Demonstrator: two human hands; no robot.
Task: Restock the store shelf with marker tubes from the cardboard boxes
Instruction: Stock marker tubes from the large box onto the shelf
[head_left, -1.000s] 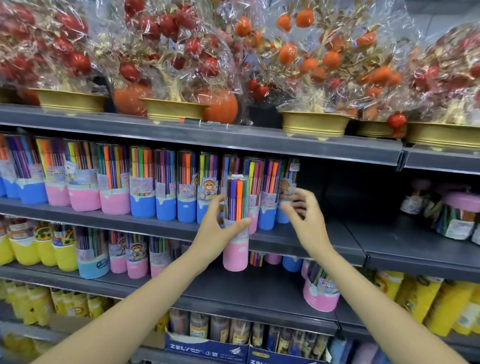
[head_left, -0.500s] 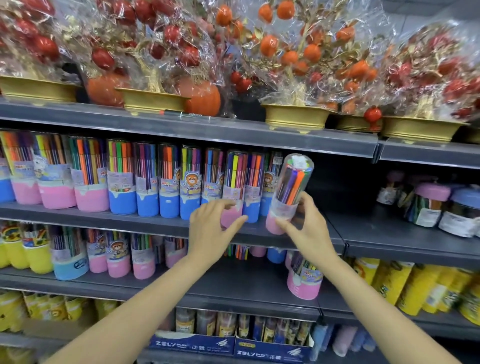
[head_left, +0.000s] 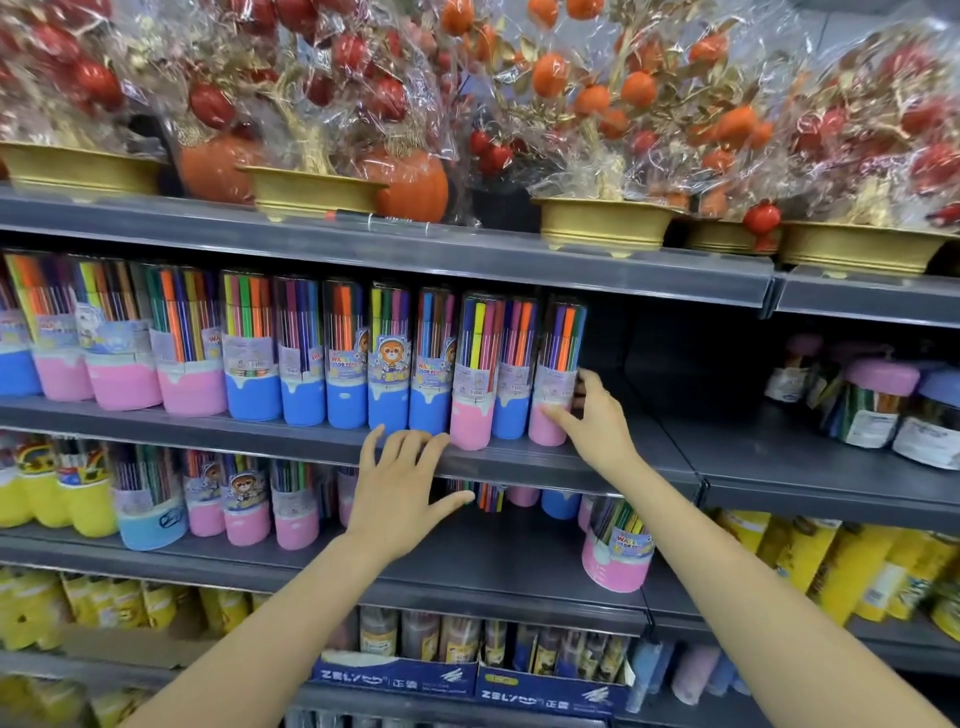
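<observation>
Marker tubes (head_left: 322, 351) stood upright in a row along the front of the second shelf (head_left: 613, 467) — at least twelve could be counted, the leftmost cut off by the frame edge. From the left ran one blue base, three pink, five blue, one pink, one blue and one pink. The last pink-based tube (head_left: 557, 374) closed the row at its right end, upright and just beside its blue neighbour. The person's right hand (head_left: 597, 421) gripped that tube low down, thumb across the front of the pink base and fingers curled round its right side. The left hand (head_left: 402, 480) held nothing — its fingers were spread and relaxed, the tips at the shelf's front edge just below the blue and pink bases, though contact with the edge could not be made out. On the shelf below stood more tubes (head_left: 244, 499): one wide pale-blue one and three pink-based ones at the left, others half hidden behind the left hand, and a single wide pink tub of markers (head_left: 618, 545) tilted near the right end. Two blue display boxes (head_left: 467, 680) sat side by side on the lowest shelf in view, with tubes standing in them. Above the marker row, five gold pots (head_left: 605, 223) of cellophane-wrapped fruit trees could be seen on the top shelf.
</observation>
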